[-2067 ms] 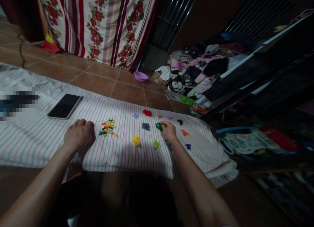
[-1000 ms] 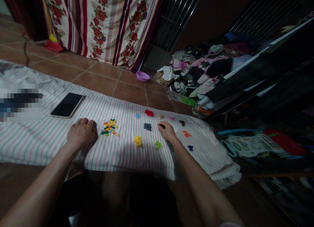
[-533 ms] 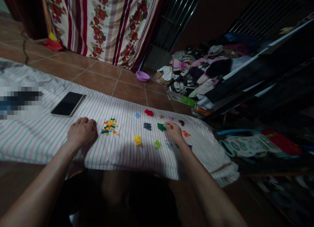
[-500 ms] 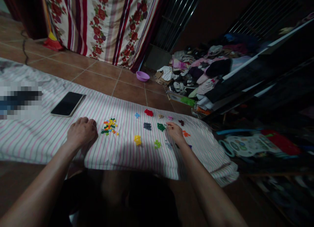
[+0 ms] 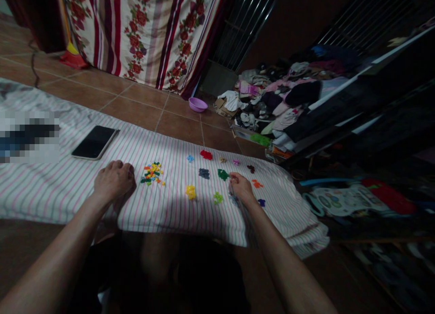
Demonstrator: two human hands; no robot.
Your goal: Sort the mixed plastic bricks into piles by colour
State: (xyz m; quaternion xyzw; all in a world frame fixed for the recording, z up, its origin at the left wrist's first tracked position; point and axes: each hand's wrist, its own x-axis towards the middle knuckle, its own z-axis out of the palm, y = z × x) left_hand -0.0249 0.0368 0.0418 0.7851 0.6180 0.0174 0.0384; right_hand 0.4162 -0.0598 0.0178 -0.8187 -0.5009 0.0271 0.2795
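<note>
On a striped cloth, my left hand (image 5: 114,180) rests with its fingers curled, beside a mixed pile of small coloured pieces (image 5: 152,174); what it holds, if anything, is hidden. My right hand (image 5: 240,187) is pinched just right of the dark green pieces (image 5: 223,174), over the pale grey pieces (image 5: 233,197), which it partly covers. Anything between its fingertips is too small to make out. Around it lie grey pieces (image 5: 204,173), red pieces (image 5: 205,155), yellow pieces (image 5: 190,192), light green pieces (image 5: 218,198), orange pieces (image 5: 257,183) and dark blue pieces (image 5: 261,202).
A phone (image 5: 95,142) lies on the cloth left of my left hand. Light blue (image 5: 190,158), tan (image 5: 222,159), pink (image 5: 235,161) and dark brown pieces (image 5: 250,168) line the far side. Beyond are a purple basin (image 5: 197,104) and heaped clothes (image 5: 272,89).
My right hand has shifted slightly down and left, and its fingers have drawn together. The dark blue pieces show more fully. My left hand has hardly moved.
</note>
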